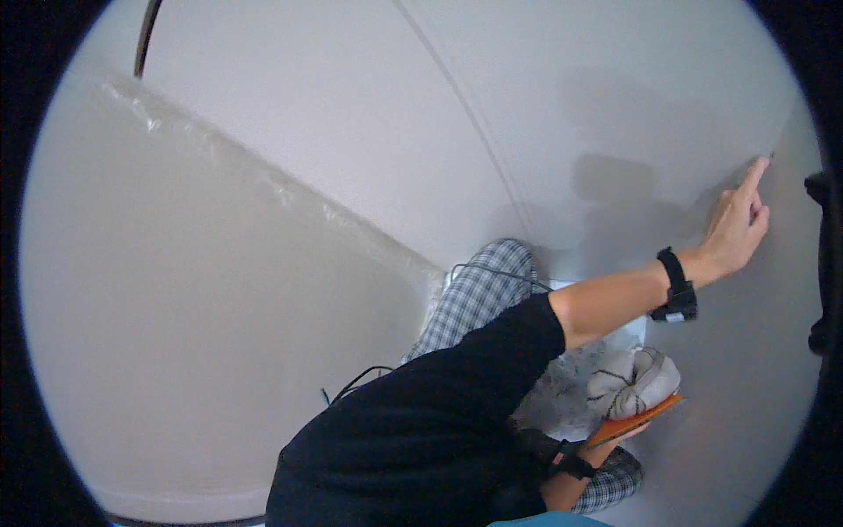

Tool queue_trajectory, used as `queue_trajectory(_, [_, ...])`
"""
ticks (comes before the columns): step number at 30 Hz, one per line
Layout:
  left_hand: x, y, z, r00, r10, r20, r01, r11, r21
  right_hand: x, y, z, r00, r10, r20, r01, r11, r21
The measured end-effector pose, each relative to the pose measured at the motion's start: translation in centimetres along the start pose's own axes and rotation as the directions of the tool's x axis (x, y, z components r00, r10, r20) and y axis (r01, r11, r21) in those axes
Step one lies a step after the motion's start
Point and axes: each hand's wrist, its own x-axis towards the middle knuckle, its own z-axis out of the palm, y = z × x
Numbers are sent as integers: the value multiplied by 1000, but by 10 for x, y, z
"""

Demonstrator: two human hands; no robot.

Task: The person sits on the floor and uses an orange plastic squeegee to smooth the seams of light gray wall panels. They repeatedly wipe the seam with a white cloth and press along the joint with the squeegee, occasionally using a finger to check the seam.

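Observation:
My left hand (pixel 734 227), on the outstretched bare arm, holds nothing. Its index finger points at a small dark mark (pixel 772 155) on the pale wall (pixel 711 112), and the other fingers are partly curled. Lower down, my right hand (pixel 633 431) grips a thin orange plate-like tool (pixel 619 425) from beneath, partly hidden by it. A rounded white thing with dark lines (pixel 635 385) lies against the plate's upper side; whether it rests on the plate or stands behind it, I cannot tell. Each wrist wears a black band.
Pale walls meet close around my checked trouser legs (pixel 484 283). Translucent plastic sheeting (pixel 230 296) covers the surface at left, its crinkled edge running diagonally. A dark cable (pixel 494 269) crosses one knee. Crumpled sheeting (pixel 566 385) lies between the legs. A dark object (pixel 823 263) is at the right rim.

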Motion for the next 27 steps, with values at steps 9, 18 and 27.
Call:
queue_trajectory(9, [10, 14, -47, 885, -440, 151, 465, 849, -250, -15, 37, 34, 996, 48, -81, -45, 998, 47])
queue_trajectory(18, [56, 30, -85, 955, 253, 153, -292, 727, 621, -17, 38, 19, 995, 78, 56, -87, 981, 171])
queue_trajectory(27, [67, 17, -83, 948, 247, 200, -306, 537, 786, -13, 38, 21, 982, 85, 166, -120, 971, 208])
